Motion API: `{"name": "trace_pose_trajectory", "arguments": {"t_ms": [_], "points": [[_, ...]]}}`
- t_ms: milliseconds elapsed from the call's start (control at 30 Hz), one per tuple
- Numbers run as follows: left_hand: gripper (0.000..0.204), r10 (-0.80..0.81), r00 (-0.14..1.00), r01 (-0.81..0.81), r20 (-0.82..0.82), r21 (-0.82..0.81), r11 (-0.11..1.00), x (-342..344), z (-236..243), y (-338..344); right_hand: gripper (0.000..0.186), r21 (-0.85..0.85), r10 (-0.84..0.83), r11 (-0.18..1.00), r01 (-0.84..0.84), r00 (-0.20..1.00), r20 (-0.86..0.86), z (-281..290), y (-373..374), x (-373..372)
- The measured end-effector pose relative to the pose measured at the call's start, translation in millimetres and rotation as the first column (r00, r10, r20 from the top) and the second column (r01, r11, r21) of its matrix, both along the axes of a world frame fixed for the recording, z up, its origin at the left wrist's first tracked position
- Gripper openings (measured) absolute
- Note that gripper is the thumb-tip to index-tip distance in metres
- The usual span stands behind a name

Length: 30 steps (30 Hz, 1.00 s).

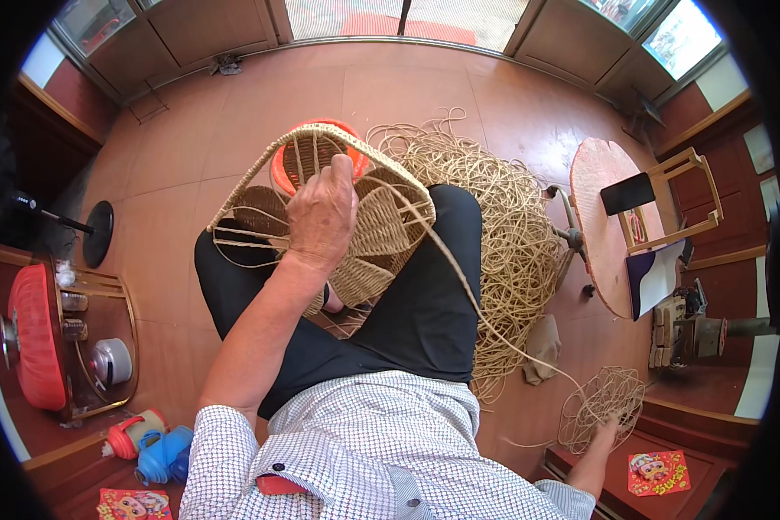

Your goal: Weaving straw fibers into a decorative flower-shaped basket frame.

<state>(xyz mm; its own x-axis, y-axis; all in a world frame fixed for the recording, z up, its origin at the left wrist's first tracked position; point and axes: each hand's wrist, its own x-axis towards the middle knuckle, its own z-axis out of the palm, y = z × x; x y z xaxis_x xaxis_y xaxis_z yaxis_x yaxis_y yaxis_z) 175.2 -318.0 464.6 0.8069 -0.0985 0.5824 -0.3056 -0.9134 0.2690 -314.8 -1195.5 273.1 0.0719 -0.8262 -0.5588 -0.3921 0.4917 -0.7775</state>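
Note:
A half-woven straw-coloured basket (377,227) rests on my lap between my knees, with petal-shaped woven panels and a braided rim. My left hand (322,212) is closed over its middle, where a strand of natural-fibre cord (452,258) runs into the fingers. From there the cord crosses the rim and my right thigh to a small loose tangle of cord (591,406) at lower right. Stretched out to my right side, my right hand (608,426) reaches into that tangle; its fingers are too small and covered by strands to make out.
A large heap of cord (511,243) spreads over the floor beside my right leg. Behind the basket stands an orange-red bucket (288,178). A round pink board (594,225) and a wooden stool (698,186) are on the right. Red and blue jugs (158,451) stand at lower left.

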Motion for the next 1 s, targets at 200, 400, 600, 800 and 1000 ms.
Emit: {"name": "trace_pose_trajectory", "arguments": {"t_ms": [200,400,600,800,1000], "points": [[0.021,0.01,0.994,-0.027,-0.109,-0.156,0.987,5.1,5.7,-6.2,0.054,-0.18,0.458,0.83,-0.529,0.829,-0.322,-12.3,104.1,206.7],[0.023,-0.016,0.987,-0.065,-0.163,-0.478,0.876,-7.8,3.9,-1.9,0.064,-0.782,0.755,0.016,-0.623,0.52,-0.398,101.9,326.8,393.6],[0.016,-0.451,0.874,-0.152,-0.182,-0.983,0.101,-24.6,0.3,41.2,0.031,-0.839,0.98,-0.055,-0.542,0.13,-0.148,192.7,587.0,433.7],[0.028,-0.373,0.911,-0.092,-0.175,-0.969,0.231,-34.6,5.5,75.0,0.04,-0.932,0.981,-0.184,-0.312,-0.123,-0.152,192.0,724.3,455.2],[0.028,-0.32,0.91,-0.113,-0.263,-0.901,0.42,-30.3,25.2,86.8,0.054,-0.894,0.911,-0.412,-0.178,-0.093,-0.401,173.8,759.7,463.4]]}}
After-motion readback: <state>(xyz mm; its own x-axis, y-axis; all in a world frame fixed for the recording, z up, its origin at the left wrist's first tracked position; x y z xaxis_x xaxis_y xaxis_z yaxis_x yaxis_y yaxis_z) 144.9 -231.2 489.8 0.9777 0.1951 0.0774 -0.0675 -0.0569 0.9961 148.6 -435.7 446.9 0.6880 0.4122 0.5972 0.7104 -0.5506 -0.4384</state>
